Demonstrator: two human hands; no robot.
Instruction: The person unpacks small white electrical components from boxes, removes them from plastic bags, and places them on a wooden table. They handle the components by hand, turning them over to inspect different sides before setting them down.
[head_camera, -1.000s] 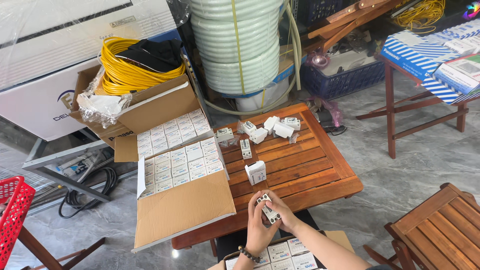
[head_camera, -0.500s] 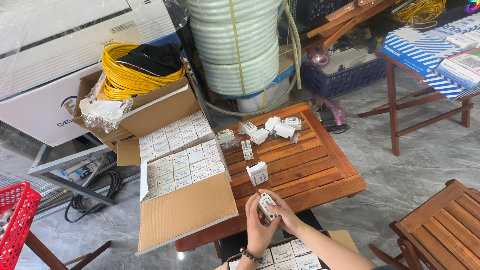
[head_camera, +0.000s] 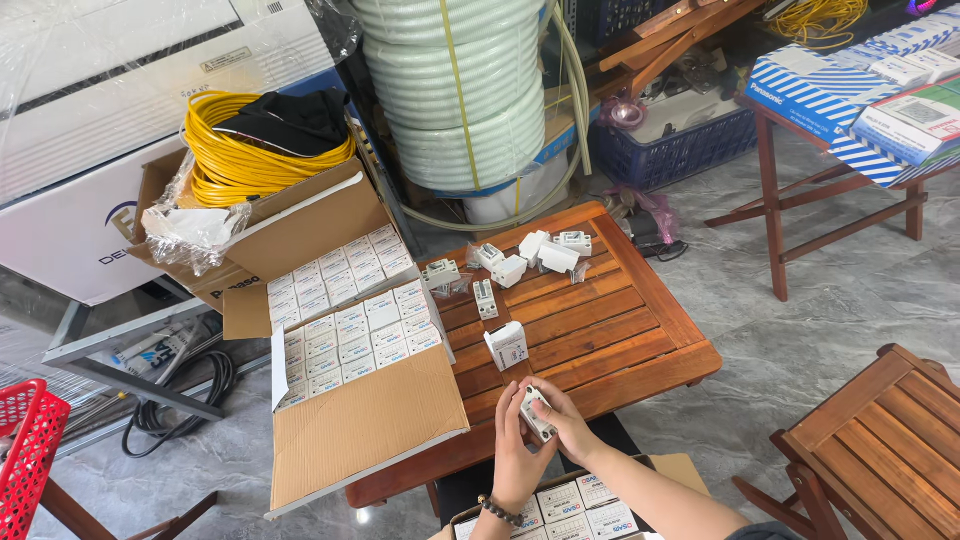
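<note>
Both my hands hold one small white electrical part (head_camera: 535, 411) over the near edge of a slatted wooden table (head_camera: 640, 335). My left hand (head_camera: 517, 450) grips it from the left and my right hand (head_camera: 567, 420) from the right. A small white box (head_camera: 507, 345) stands upright on the table just beyond my hands. Farther back lie several loose white parts (head_camera: 530, 255), some in clear wrap. An open cardboard carton (head_camera: 345, 330) packed with rows of small white boxes leans against the table's left side.
Another open carton of white boxes (head_camera: 575, 505) sits below my hands. A box with yellow cable coils (head_camera: 240, 165) stands behind, beside a big coil of pale hose (head_camera: 455, 80). A red basket (head_camera: 25, 455) is at far left, a wooden stool (head_camera: 875, 440) at right.
My hands have stayed at the table's near edge with the white part; the view has drifted slightly. Nothing on the table has moved.
</note>
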